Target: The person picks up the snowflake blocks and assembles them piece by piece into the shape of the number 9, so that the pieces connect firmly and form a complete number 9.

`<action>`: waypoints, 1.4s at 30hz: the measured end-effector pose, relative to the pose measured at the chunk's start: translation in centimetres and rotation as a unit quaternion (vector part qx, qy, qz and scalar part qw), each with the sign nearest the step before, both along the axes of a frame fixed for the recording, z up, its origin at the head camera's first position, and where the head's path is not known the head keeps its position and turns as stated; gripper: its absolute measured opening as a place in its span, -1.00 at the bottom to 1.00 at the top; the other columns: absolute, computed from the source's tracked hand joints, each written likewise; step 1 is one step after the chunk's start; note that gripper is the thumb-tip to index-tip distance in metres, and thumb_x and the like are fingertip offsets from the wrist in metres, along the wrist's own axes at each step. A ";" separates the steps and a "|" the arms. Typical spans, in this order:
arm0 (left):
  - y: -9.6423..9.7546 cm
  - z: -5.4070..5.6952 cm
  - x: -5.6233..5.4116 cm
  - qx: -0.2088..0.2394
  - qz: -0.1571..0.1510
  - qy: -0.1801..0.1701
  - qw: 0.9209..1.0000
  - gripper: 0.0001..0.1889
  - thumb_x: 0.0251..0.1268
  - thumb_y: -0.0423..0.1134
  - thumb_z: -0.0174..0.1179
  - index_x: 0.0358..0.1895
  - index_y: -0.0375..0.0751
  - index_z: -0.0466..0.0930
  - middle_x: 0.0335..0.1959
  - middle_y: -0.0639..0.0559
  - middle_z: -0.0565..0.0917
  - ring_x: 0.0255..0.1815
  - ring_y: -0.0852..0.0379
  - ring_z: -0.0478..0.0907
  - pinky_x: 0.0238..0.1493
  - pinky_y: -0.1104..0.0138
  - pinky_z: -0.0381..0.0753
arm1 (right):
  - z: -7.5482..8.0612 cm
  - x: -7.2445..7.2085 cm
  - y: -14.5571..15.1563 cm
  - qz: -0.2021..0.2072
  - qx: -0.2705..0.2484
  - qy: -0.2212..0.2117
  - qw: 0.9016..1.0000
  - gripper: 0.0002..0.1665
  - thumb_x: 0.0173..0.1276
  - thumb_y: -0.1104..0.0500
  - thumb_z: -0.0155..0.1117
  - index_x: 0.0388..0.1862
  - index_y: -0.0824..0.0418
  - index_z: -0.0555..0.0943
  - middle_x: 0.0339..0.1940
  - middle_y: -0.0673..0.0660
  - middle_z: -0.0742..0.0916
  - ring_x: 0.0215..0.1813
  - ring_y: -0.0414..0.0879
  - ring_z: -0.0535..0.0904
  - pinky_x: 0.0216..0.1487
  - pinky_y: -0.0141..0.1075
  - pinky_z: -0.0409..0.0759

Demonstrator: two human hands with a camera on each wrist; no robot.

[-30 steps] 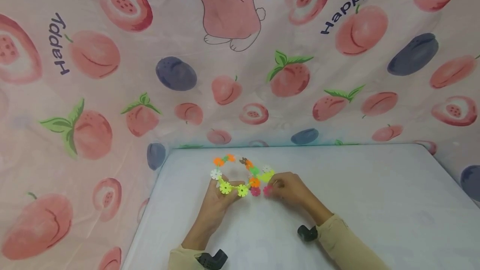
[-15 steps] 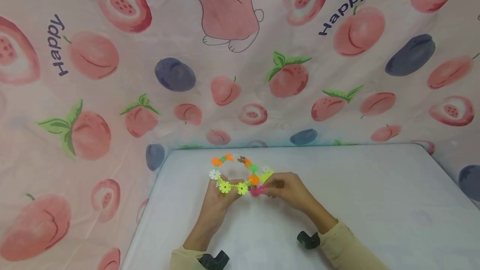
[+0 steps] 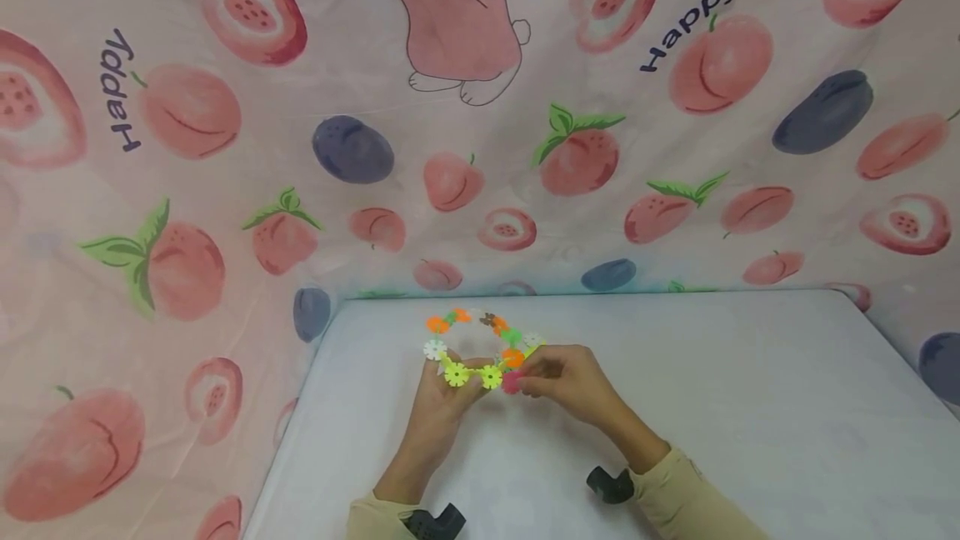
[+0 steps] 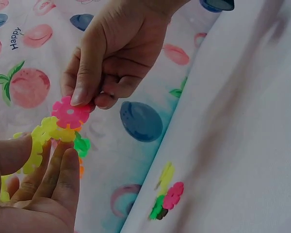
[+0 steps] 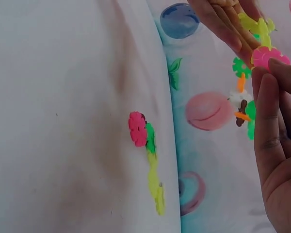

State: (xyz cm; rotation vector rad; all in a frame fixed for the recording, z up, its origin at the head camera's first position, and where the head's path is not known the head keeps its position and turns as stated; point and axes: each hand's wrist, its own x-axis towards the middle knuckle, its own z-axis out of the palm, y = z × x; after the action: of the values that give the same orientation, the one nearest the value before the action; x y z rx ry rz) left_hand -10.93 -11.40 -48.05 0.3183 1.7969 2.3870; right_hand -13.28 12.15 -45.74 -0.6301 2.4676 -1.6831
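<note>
My left hand (image 3: 438,411) holds a looped chain of plastic flower-shaped snowflake discs, with yellow discs (image 4: 36,148) between thumb and fingers. Orange, green, white and brown discs make up the rest of the loop, which is raised above the table. My right hand (image 3: 576,382) pinches a pink snowflake disc (image 4: 60,109) between thumb and index finger. In the left wrist view this disc's lower edge meets a yellow disc of the chain; whether they are slotted together I cannot tell. The right wrist view shows the pink disc (image 5: 262,57) beside the left fingertips.
On the white table (image 3: 765,423) lie several other discs: a pink one (image 5: 137,127), a green one (image 5: 151,138) and yellow ones (image 5: 153,172). A fruit-print cloth (image 3: 480,140) hangs behind and at the left. Each wrist carries a black device (image 3: 610,485).
My right hand has moved left with the pink disc, bringing it up to the chain. The left hand has stayed nearly in place, keeping its hold on the yellow discs.
</note>
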 end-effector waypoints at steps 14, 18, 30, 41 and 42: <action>0.2 0.5 0.2 -0.030 0.009 -0.020 0.999 -0.53 0.45 -0.27 0.26 0.20 -0.16 0.16 0.28 -0.31 0.57 0.29 -0.03 0.61 0.27 0.23 0.63 | 0.6 0.5 -0.5 -0.013 0.020 0.041 0.999 -0.86 0.23 0.13 0.56 -0.26 0.12 0.80 -0.43 -0.15 0.79 -0.42 -0.14 0.70 -0.32 -0.30 0.73; 0.2 0.5 0.3 -0.033 0.013 -0.023 0.999 -0.52 0.43 -0.25 0.28 0.20 -0.10 0.18 0.31 -0.37 0.55 0.29 -0.03 0.61 0.26 0.23 0.64 | 0.7 0.5 -0.6 -0.012 0.015 0.043 0.999 -0.89 0.21 0.14 0.57 -0.29 0.07 0.79 -0.44 -0.15 0.79 -0.41 -0.04 0.71 -0.33 -0.30 0.72; 0.3 0.3 0.4 -0.025 0.022 -0.040 0.999 -0.52 0.40 -0.30 0.29 0.16 -0.17 0.17 0.31 -0.39 0.54 0.25 -0.02 0.64 0.23 0.20 0.66 | 0.3 0.3 -0.6 0.004 -0.004 0.059 0.998 -0.87 0.21 0.10 0.57 -0.33 0.09 0.79 -0.45 -0.11 0.79 -0.45 -0.18 0.66 -0.36 -0.29 0.71; 0.6 0.0 0.2 -0.029 0.017 -0.007 0.999 -0.52 0.39 -0.33 0.30 0.22 -0.10 0.23 0.25 -0.43 0.55 0.16 0.04 0.69 0.16 0.21 0.69 | 0.3 0.2 -0.6 0.018 -0.020 0.065 0.998 -0.86 0.20 0.13 0.57 -0.34 0.14 0.77 -0.40 -0.02 0.82 -0.45 -0.19 0.67 -0.37 -0.28 0.72; 0.7 0.0 0.2 -0.026 0.016 -0.003 1.000 -0.52 0.40 -0.35 0.29 0.22 -0.10 0.23 0.25 -0.46 0.54 0.16 0.03 0.69 0.16 0.20 0.69 | 0.3 0.2 -0.6 0.017 -0.021 0.065 0.998 -0.87 0.20 0.13 0.58 -0.34 0.12 0.77 -0.40 -0.04 0.81 -0.45 -0.19 0.68 -0.37 -0.27 0.72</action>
State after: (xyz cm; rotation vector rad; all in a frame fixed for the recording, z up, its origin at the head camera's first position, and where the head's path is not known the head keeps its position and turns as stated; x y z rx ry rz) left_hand -10.76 -10.73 -48.06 0.2782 1.8726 2.3556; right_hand -13.06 11.55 -45.48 -0.8063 2.4968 -1.7366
